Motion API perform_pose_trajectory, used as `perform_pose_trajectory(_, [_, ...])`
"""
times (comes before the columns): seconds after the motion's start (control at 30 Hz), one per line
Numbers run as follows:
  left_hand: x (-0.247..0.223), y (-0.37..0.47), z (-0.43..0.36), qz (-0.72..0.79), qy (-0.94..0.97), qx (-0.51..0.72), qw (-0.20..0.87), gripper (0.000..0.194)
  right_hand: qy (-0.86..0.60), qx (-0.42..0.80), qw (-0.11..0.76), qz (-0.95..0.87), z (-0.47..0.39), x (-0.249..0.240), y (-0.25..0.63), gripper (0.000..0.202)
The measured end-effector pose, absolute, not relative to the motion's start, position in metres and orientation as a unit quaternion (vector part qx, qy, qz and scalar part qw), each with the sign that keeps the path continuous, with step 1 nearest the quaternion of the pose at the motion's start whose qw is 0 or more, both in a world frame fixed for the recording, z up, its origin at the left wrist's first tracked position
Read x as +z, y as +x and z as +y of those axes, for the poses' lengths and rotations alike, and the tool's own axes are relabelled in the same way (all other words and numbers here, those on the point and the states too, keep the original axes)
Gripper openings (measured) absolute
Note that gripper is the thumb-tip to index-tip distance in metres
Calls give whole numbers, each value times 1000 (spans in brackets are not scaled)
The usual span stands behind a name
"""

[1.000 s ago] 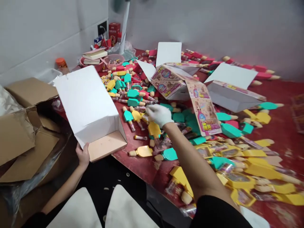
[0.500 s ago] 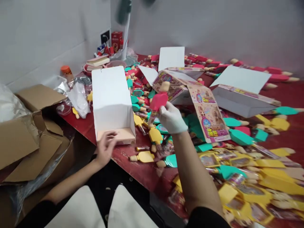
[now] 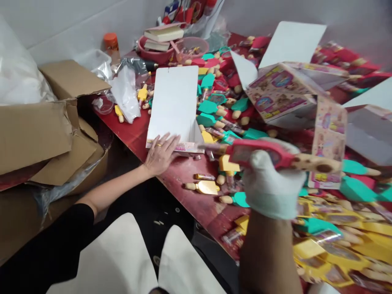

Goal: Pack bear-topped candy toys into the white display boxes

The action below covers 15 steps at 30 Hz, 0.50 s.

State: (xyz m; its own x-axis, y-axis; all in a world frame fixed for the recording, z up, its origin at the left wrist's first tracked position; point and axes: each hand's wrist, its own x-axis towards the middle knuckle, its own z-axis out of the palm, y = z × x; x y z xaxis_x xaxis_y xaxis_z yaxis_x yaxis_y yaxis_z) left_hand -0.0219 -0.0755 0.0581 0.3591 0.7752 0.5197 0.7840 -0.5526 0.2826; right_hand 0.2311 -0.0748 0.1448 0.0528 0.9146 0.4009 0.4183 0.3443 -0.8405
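My left hand (image 3: 161, 154), bare with a ring, rests with fingers stretched out on the front edge of a white cardboard display box (image 3: 174, 98). The box's back panel stands up behind it. My right hand (image 3: 272, 179), in a white glove, grips a red paddle-shaped toy (image 3: 280, 152) held level above the table, right of the box. The toy has a beige end with a brown spot and a narrow clear end pointing toward the box. Beneath and around my right hand lie loose toys, such as a yellow toy (image 3: 206, 187) and a green toy (image 3: 240, 199).
Printed display boxes (image 3: 275, 96) stand among heaped toys on the red table (image 3: 180, 192). Many yellow toys (image 3: 333, 253) lie at the right front. Torn brown cartons (image 3: 33, 130) fill the left side. A pink basin (image 3: 142, 50) with notebooks sits at the back.
My view has turned and shifted. My right hand has moved right and lower with the red toy, which has gone from upright to level. My left hand now lies flatter on the box front.
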Motion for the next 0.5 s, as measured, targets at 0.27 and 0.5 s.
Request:
perform_pose_trajectory(0.27, [1, -23, -136, -472, -862, -177, 57, 48, -516, 360, 447, -635, -50, 104, 153, 45])
perform_pose_trajectory(0.5, [-16, -21, -122, -475, -869, -133, 36, 42, -514, 348, 387, -682, -28, 72, 132, 44])
